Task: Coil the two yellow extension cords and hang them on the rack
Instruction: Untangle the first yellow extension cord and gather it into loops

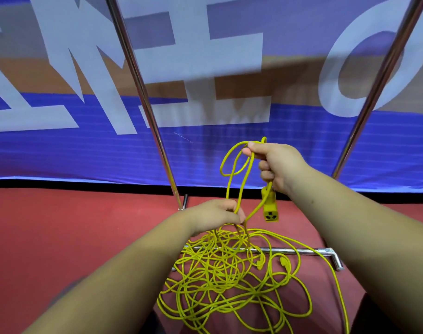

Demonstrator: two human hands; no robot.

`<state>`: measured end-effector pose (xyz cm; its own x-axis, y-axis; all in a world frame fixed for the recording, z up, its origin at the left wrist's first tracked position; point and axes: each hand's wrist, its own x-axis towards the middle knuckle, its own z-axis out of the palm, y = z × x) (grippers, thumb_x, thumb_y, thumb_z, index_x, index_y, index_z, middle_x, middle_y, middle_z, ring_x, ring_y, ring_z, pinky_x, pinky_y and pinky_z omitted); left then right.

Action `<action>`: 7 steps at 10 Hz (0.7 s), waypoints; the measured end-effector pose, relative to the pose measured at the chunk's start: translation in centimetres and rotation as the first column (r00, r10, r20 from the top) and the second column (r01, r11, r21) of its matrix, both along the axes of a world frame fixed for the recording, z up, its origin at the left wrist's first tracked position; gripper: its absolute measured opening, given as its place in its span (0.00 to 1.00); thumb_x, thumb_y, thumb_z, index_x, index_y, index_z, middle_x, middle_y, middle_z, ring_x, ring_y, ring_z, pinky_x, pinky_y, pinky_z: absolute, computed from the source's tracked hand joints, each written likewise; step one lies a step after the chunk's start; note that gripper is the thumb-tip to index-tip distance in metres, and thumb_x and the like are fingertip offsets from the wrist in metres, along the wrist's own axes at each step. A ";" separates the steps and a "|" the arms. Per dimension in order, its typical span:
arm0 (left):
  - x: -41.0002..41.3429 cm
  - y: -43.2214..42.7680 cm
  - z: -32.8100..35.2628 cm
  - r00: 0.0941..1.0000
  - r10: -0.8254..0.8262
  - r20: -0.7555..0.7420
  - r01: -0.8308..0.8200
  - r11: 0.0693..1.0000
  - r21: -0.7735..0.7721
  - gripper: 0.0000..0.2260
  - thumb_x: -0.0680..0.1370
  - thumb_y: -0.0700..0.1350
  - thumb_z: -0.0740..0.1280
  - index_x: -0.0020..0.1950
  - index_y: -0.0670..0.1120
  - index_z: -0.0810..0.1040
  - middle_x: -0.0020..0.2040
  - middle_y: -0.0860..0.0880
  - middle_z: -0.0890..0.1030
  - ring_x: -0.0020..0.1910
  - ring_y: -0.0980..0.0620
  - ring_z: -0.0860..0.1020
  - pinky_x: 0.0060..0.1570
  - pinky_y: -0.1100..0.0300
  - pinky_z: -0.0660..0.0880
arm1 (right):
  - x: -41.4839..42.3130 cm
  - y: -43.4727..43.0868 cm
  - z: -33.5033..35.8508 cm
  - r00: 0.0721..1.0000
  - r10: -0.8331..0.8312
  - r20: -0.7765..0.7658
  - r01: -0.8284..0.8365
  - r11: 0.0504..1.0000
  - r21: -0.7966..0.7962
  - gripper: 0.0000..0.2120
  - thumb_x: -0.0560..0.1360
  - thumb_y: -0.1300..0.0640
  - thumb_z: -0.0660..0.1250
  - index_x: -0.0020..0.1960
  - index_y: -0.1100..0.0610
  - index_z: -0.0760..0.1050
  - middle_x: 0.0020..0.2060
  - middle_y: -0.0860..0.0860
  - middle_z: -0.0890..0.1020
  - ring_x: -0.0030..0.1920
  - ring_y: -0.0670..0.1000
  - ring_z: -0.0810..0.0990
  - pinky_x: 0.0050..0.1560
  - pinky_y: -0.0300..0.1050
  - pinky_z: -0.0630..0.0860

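A tangled heap of yellow extension cord (229, 280) lies on the red floor in front of me, draped over the rack's base bar (309, 251). My right hand (278, 165) is raised and grips a few small loops of cord, with the yellow socket end (269, 208) hanging just below it. Lower and to the left, my left hand (217, 215) pinches the strand that runs from those loops down into the heap. Two yellow plugs (284, 262) show among the tangle.
Two chrome rack uprights rise from the floor, the left upright (143, 97) and the right upright (379, 92). Behind them hangs a blue and white banner (61, 153). Red floor (61, 237) spreads to the left.
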<state>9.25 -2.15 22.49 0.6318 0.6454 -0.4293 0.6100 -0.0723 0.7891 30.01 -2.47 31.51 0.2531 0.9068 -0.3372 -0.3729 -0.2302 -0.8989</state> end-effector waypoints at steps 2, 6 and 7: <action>-2.1 0.6 1.1 0.908 -0.114 -0.404 0.036 0.980 -0.196 0.08 0.76 0.48 0.68 0.38 0.47 0.81 0.44 0.48 0.89 0.35 0.52 0.74 0.39 0.58 0.71 | 1.4 0.3 -0.7 0.990 -0.141 0.018 0.142 0.987 -0.073 0.07 0.80 0.59 0.72 0.57 0.58 0.81 0.46 0.55 0.90 0.26 0.46 0.58 0.22 0.38 0.56; -4.4 0.8 3.4 0.719 -0.081 -0.690 0.328 0.915 0.235 0.12 0.85 0.54 0.64 0.61 0.47 0.78 0.35 0.51 0.83 0.38 0.49 0.83 0.41 0.60 0.73 | 6.4 0.9 -2.4 0.923 -0.194 0.331 0.272 0.940 -0.207 0.18 0.77 0.50 0.76 0.56 0.64 0.82 0.45 0.59 0.86 0.24 0.50 0.63 0.24 0.39 0.63; -4.5 0.3 6.6 0.873 -0.008 -0.487 0.322 0.759 0.566 0.06 0.84 0.53 0.66 0.59 0.56 0.79 0.36 0.54 0.79 0.39 0.53 0.81 0.41 0.60 0.74 | 6.7 0.9 -2.3 0.937 -0.173 0.304 0.252 0.936 -0.245 0.14 0.81 0.52 0.70 0.60 0.62 0.80 0.48 0.60 0.88 0.22 0.50 0.62 0.22 0.36 0.62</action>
